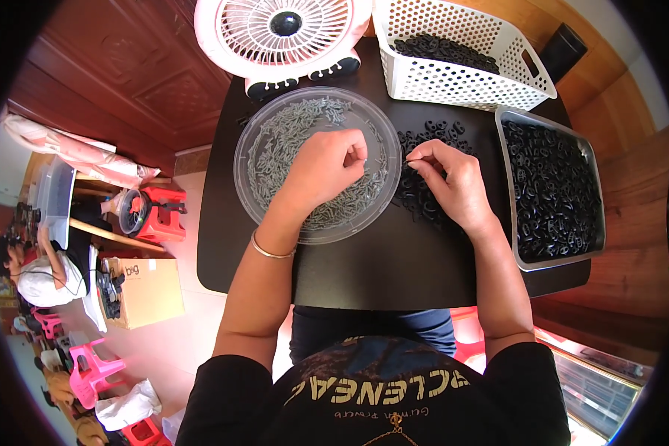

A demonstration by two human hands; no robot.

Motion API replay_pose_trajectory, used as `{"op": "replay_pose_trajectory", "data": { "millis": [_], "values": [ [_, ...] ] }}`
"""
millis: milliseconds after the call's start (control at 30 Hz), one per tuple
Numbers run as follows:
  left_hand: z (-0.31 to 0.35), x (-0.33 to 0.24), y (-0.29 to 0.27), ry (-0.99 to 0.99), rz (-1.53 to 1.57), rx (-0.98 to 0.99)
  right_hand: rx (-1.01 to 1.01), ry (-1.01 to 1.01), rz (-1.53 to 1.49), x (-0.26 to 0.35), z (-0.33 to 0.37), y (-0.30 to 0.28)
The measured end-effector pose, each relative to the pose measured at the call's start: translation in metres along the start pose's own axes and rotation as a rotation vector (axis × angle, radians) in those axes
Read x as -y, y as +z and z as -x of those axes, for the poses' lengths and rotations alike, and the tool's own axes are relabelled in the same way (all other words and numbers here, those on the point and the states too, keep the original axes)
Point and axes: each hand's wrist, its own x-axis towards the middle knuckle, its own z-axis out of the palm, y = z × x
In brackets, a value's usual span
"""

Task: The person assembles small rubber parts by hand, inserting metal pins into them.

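Note:
My left hand (328, 165) is curled closed over a round clear tub (310, 241) that holds many small, slim grey screw-like pieces (275, 160). What its fingertips hold, if anything, is hidden. To its right, my right hand (453, 178) is closed in a pinch, thumb against forefinger, beside the tub's right rim. Anything between those fingertips is too small to name. Under and around the right hand, a loose pile of small black looped plastic parts (418, 195) lies on the dark table (379, 275). The two hands are apart.
A grey metal tray (600, 223) full of black parts sits at the right. Behind stand a white perforated basket (461, 85) with more black parts and a pink-and-white fan (279, 56). At far left, another person (52, 279) sits near a cardboard box (152, 290) and pink stools (93, 372).

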Motion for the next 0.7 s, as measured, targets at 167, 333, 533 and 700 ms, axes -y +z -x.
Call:
{"op": "replay_pose_trajectory", "data": {
  "millis": [167, 333, 533, 700],
  "values": [
    [0.000, 0.008, 0.001, 0.002, -0.008, -0.041, -0.048, -0.020, -0.022, 0.004, -0.001, 0.003],
    [-0.001, 0.008, 0.000, 0.048, -0.012, -0.100, -0.009, -0.016, -0.040, 0.001, -0.001, 0.002],
    [-0.006, -0.016, 0.007, -0.123, 0.941, -0.018, 0.003, 0.225, -0.565, 0.000, 0.002, 0.010],
    [-0.004, -0.020, 0.014, -0.131, 1.003, -0.041, -0.057, 0.247, -0.654, -0.001, 0.001, 0.010]
  ]
}}
